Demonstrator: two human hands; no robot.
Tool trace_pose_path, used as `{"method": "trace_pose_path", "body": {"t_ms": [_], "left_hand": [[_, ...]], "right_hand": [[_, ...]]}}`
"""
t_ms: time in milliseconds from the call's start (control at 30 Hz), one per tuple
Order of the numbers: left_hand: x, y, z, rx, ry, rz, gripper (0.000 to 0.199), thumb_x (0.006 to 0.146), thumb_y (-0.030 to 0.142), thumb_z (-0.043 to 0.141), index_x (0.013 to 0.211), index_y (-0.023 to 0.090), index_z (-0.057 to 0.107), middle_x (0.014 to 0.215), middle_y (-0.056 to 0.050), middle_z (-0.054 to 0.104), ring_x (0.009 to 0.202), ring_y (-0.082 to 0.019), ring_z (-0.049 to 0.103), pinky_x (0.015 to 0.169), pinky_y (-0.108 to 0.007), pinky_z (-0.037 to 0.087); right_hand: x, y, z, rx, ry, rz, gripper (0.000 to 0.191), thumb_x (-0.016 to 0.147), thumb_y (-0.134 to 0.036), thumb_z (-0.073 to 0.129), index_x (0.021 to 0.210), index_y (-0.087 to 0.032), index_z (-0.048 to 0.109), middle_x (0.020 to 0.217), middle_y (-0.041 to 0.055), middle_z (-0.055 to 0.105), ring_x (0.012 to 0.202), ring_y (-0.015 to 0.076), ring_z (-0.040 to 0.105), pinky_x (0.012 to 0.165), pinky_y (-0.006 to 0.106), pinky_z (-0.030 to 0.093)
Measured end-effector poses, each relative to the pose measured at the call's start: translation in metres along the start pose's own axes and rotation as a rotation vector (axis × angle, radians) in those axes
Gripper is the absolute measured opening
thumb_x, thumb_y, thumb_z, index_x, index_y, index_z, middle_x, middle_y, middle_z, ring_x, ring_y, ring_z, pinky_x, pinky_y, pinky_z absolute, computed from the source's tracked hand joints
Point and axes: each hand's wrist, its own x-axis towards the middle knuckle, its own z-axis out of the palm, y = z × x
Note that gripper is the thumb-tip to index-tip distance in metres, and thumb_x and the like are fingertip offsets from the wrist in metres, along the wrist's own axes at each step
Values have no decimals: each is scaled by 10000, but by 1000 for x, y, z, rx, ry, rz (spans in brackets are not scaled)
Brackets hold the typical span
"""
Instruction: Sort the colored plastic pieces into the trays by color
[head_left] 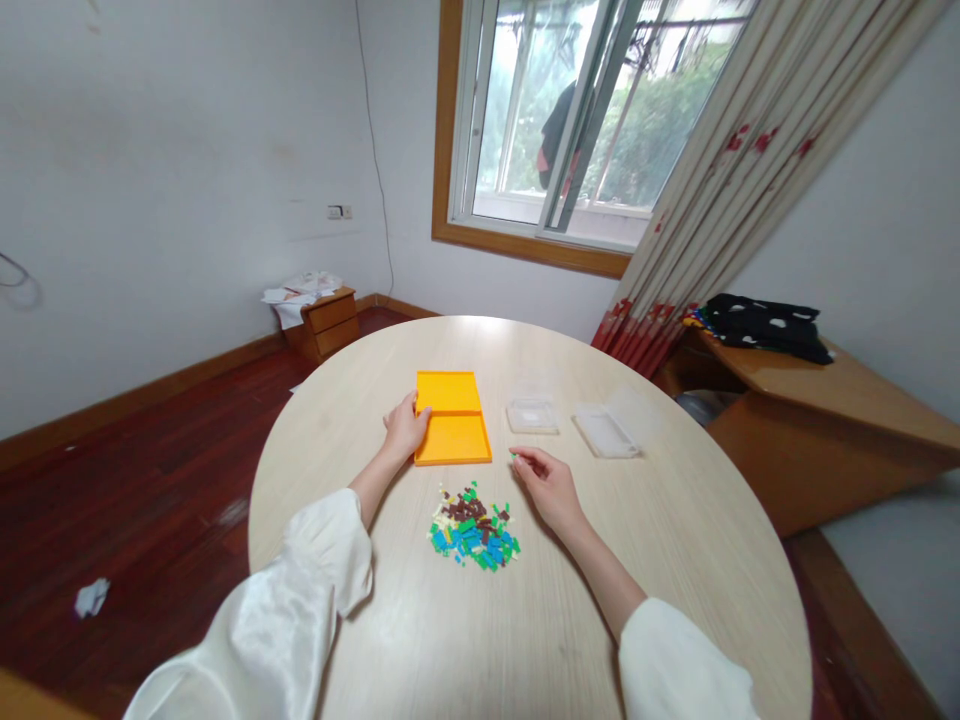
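Observation:
An opened yellow-orange plastic box (452, 440) lies on the round table, its lid folded back away from me. My left hand (406, 428) grips the box's left edge, thumb over the rim. To the right of the box, my right hand (549, 486) pinches a tiny green building brick (514, 456) between thumb and fingertips, just above the tabletop. Nearer to me, between my forearms, lies a loose pile of small building bricks (474, 530) in blue, green, brown, cream and yellow. No bricks show inside the box.
Two clear plastic boxes with raised lids, one in the middle (533, 416) and one further right (606, 434), stand on the pale wooden table (450, 640). Beyond the table are a small drawer cabinet (330, 322), a curtain (697, 190) and a wooden desk (862, 420) with dark cloth.

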Motion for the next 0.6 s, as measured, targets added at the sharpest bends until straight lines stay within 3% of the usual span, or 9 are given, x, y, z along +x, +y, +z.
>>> {"method": "trace_pose_path", "body": {"t_ms": [133, 400, 500, 600], "left_hand": [[0, -2, 2, 115, -16, 3, 314, 799, 244, 565, 1101, 163, 588, 1075, -146, 640, 1068, -311, 534, 954, -466, 313], [-2, -2, -2, 72, 42, 18, 271, 776, 234, 585, 1039, 185, 625, 1061, -142, 606, 1069, -321, 501, 961, -485, 321], [-9, 8, -9, 29, 58, 167, 240, 777, 194, 572, 1005, 173, 646, 1065, -135, 583, 1075, -296, 490, 969, -455, 338], [-25, 23, -16, -132, -117, 438, 215, 798, 171, 538, 966, 198, 669, 991, -87, 607, 992, -225, 533, 942, -368, 387]], "right_hand": [[0, 1, 0, 26, -8, 14, 343, 669, -427, 649, 864, -149, 694, 723, 56, 679, 663, 174, 593, 642, 307, 478], [0, -1, -1, 19, -8, -17, 289, 681, -401, 631, 845, -170, 692, 827, 70, 703, 747, 194, 617, 715, 336, 485], [-1, -5, 0, 27, -13, -16, 290, 692, -398, 621, 870, -175, 675, 786, 53, 684, 722, 181, 608, 699, 326, 483], [-4, -10, 2, 90, -37, -13, 361, 687, -389, 644, 981, -181, 617, 685, 6, 632, 650, 151, 581, 646, 294, 474]]}}
